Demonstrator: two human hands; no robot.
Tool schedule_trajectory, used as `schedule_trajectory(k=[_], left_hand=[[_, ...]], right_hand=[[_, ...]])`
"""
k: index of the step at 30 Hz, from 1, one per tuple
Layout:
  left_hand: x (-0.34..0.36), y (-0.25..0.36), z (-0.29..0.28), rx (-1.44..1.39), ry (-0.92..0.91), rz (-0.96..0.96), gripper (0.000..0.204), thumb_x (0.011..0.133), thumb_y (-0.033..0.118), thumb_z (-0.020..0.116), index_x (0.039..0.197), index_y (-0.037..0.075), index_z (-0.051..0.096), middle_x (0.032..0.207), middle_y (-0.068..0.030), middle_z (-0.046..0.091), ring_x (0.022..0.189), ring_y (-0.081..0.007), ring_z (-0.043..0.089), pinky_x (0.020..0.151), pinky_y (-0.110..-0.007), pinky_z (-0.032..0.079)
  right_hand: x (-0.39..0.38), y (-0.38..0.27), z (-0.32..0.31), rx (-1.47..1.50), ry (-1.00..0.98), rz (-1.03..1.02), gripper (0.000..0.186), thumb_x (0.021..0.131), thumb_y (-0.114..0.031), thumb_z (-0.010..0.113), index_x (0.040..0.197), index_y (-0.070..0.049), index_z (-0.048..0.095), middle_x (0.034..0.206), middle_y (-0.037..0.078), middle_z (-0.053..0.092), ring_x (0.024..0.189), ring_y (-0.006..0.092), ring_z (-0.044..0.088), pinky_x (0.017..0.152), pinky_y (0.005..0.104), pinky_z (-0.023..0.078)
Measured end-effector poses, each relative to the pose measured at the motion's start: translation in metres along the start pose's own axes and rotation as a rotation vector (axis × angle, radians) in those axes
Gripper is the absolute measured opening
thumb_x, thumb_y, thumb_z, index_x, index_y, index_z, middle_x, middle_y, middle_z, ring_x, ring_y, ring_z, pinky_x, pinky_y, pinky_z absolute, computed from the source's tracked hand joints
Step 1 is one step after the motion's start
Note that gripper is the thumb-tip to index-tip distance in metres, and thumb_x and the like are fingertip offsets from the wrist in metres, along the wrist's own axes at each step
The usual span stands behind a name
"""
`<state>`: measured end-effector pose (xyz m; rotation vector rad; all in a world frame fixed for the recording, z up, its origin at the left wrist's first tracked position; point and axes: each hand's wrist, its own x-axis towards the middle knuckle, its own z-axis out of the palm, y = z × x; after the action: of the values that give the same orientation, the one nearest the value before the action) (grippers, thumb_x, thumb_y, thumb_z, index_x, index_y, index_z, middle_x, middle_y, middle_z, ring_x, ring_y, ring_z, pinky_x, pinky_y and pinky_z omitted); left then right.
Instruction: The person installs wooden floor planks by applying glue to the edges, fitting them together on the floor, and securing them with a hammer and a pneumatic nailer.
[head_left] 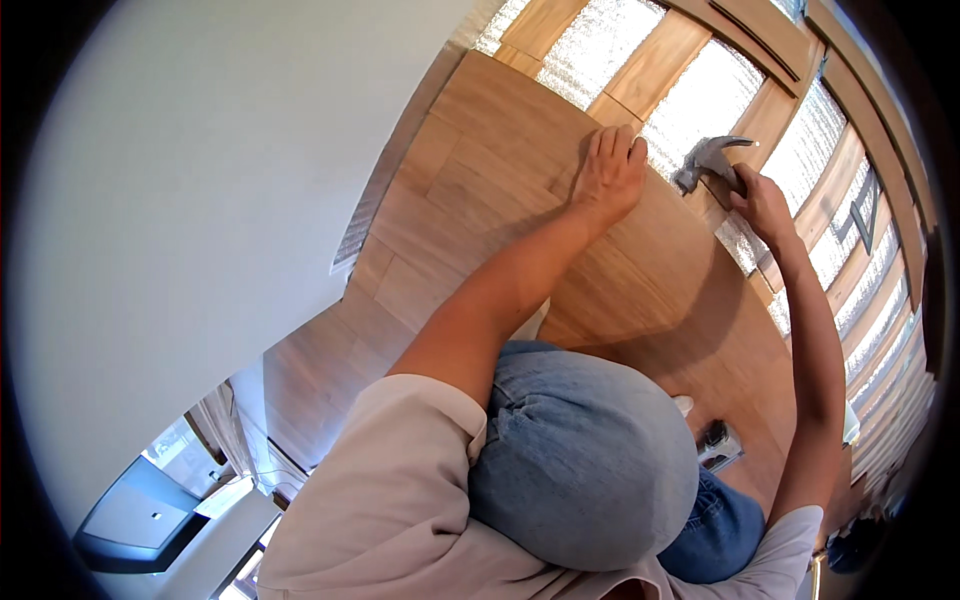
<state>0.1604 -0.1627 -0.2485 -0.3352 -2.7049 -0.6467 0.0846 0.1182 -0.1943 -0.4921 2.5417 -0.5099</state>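
My left hand [610, 180] is at the far edge of the laid wood-look flooring [500, 200]. Its fingers are bent together over the edge of a floor plank [652, 205], and what lies under the fingertips is hidden. To its right, my right hand [765, 208] is wrapped round the handle of a claw hammer [708, 162]. The steel head hangs just beyond the plank edge, with the claw pointing right. Whether its face touches the plank I cannot tell. My bent knees in blue jeans [585, 455] are below my arms.
Beyond the edge, wooden strips [655, 62] cross silvery foil sheeting [708, 90]. A grey angled tool [862, 212] lies there at the right. A white wall [220, 180] borders the floor at left. Beside my knee is a black and metal tool [720, 445] of unclear kind.
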Motion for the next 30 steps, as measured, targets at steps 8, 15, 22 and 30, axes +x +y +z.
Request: schedule_trajectory(k=[8,15,22,30], left_hand=[[0.008,-0.003,0.004,0.058,-0.007,0.007,0.013,0.091,0.013,0.055,0.098,0.003,0.060,0.106,-0.0190,0.056,0.104,-0.0357,0.054,0.097,-0.049,0.043],[0.005,0.008,0.003,0.039,-0.289,0.027,0.018,0.090,0.012,0.061,0.104,0.000,0.061,0.111,-0.0220,0.061,0.109,-0.0399,0.055,0.093,-0.054,0.044],[-0.006,-0.007,0.012,0.102,0.040,0.232,0.025,0.099,0.017,0.056,0.112,-0.003,0.061,0.115,-0.0245,0.061,0.110,-0.0415,0.056,0.094,-0.052,0.045],[0.002,0.008,0.002,0.169,-0.159,0.189,0.026,0.099,0.016,0.056,0.117,-0.002,0.061,0.122,-0.0205,0.060,0.117,-0.0383,0.054,0.102,-0.049,0.041]], right_hand=[[-0.004,0.003,0.003,0.019,0.030,0.000,0.023,0.087,-0.018,0.065,0.103,-0.003,0.057,0.091,0.023,0.065,0.087,0.0421,0.062,0.077,0.0466,0.050],[-0.051,0.074,-0.010,-0.191,0.229,0.008,0.021,0.092,-0.021,0.064,0.107,-0.006,0.066,0.102,0.015,0.064,0.099,0.0347,0.060,0.088,0.0438,0.050],[-0.213,0.127,-0.008,0.248,0.290,0.505,0.020,0.098,-0.015,0.060,0.111,-0.004,0.071,0.098,0.010,0.073,0.089,0.0226,0.068,0.083,0.0351,0.053],[-0.320,0.159,0.075,0.580,0.433,0.581,0.021,0.086,0.007,0.058,0.099,0.000,0.074,0.102,0.012,0.070,0.095,0.0213,0.067,0.089,0.0327,0.053]])
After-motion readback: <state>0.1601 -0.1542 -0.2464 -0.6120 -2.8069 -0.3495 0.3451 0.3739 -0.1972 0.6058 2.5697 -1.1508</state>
